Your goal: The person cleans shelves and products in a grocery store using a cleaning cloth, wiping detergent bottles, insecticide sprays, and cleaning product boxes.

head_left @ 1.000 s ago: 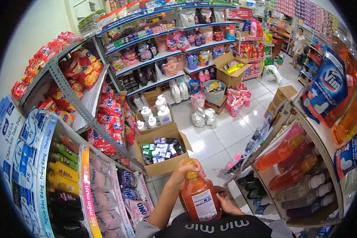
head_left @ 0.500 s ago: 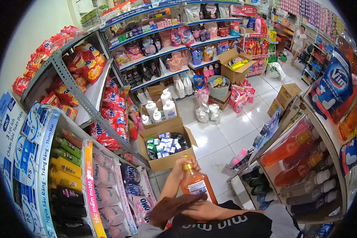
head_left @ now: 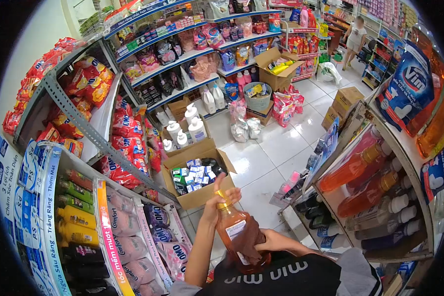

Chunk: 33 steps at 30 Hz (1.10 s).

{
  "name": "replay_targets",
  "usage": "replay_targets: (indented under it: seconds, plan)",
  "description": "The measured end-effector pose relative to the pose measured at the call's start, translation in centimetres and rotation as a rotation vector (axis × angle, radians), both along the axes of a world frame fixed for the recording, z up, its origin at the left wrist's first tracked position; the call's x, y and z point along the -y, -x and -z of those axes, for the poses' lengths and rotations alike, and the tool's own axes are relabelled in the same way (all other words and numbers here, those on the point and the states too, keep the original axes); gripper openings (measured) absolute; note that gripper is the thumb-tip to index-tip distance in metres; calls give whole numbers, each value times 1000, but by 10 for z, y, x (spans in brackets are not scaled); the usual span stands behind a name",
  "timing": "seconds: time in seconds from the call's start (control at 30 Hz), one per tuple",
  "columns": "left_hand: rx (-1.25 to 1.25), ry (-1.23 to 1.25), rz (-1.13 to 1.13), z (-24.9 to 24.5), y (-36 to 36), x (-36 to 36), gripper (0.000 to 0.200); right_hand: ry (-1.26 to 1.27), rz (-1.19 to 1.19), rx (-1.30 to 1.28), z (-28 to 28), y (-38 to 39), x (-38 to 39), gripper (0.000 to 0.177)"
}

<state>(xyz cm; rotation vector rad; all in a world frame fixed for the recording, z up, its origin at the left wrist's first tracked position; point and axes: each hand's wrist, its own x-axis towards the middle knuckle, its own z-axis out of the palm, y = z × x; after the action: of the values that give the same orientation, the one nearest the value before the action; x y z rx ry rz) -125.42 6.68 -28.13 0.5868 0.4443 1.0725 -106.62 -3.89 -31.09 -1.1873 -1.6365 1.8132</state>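
An orange-liquid plastic bottle (head_left: 229, 223) with a yellow cap and a white label is held tilted in front of my body. My left hand (head_left: 216, 203) is closed around its neck just under the cap, one finger pointing up. A brown cloth (head_left: 247, 240) lies against the bottle's side and covers part of the label. My right hand (head_left: 276, 241) grips that cloth and presses it to the bottle; the bottle's base is close to my dark apron (head_left: 301, 276).
An open cardboard box (head_left: 197, 200) of small packs stands ahead on the tiled floor. Bottle racks (head_left: 330, 217) are at my right, and a shelf of pouches (head_left: 128, 241) is close on my left. A person (head_left: 354, 42) stands far back at right.
My right hand has brought the brown cloth from the bottle's left, across my body, onto its side. The bottle now tilts more, its neck moved left. The view has shifted slightly.
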Motion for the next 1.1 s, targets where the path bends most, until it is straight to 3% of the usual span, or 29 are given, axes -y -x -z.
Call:
replay_targets:
  seconds: [0.07,0.1,0.2,0.23,0.3,0.43,0.53,0.57,0.67,0.77,0.87,0.93,1.0,1.07,1.1]
  plan:
    - [-119,-17,2,1,-3,-3,69,74,79,-106,4,2,2,48]
    - [-182,-21,4,2,-3,-3,72,-4,136,-92,5,4,-4,47]
    - [-352,-62,-23,-13,-14,-1,65,-14,276,-229,-23,14,-27,43]
    - [-385,-192,-8,-5,-12,-4,60,-54,291,-256,-30,18,-34,43]
    - [-373,-164,20,-6,-14,-2,58,-133,316,-307,-41,26,-44,44]
    - [-454,-108,78,-17,-19,-3,50,-232,190,182,-72,31,-66,50]
    - [-403,-1,41,-34,-19,8,44,-299,183,206,-68,38,-68,50]
    - [-426,42,45,-30,-13,9,43,-402,215,179,-64,41,-66,35]
    - [-506,33,25,-34,-14,16,33,-157,-296,-138,-31,21,-95,39]
    - [-612,-10,-25,-28,-11,20,30,142,-372,-295,10,13,-108,40]
    - [-473,-77,-43,-23,-8,21,32,93,-367,-367,43,17,-94,40]
    - [-355,18,-71,-28,-3,25,32,49,-339,-397,61,18,-75,40]
    - [-264,48,-134,0,13,23,32,76,-362,-342,76,13,-54,40]
    - [-173,163,-180,14,30,26,24,385,-601,-42,79,3,-35,41]
    - [-204,202,-175,15,40,29,21,388,-564,-125,83,-3,-19,43]
